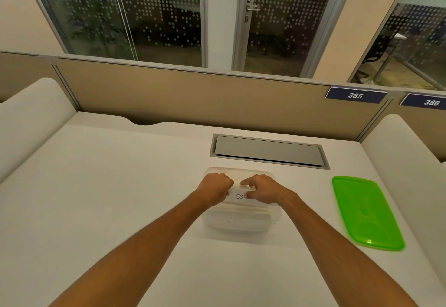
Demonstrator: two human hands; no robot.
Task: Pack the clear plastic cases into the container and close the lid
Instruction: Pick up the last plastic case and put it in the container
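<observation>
Both hands' grip (237, 189) pinching clear case (239, 196), over translucent container (241, 219), green lid (364, 212) apart

From my feed, the counter (120, 186) reads as plain off-white, with a flat grey metal hatch (268, 151) set into it. The lid (366, 212) is bright translucent green, unpatterned. The container (241, 222) is clear to milky, and the clear plastic case (239, 196) over it carries dark handwritten marks, possibly "Os", though blur makes that uncertain. The partition (193, 96) behind is beige with grey trim. Two number plates (356, 95) are dark navy with white italic digits, 385 and 386. The glass panels (156, 17) show a regular grid of small white dots.
</observation>
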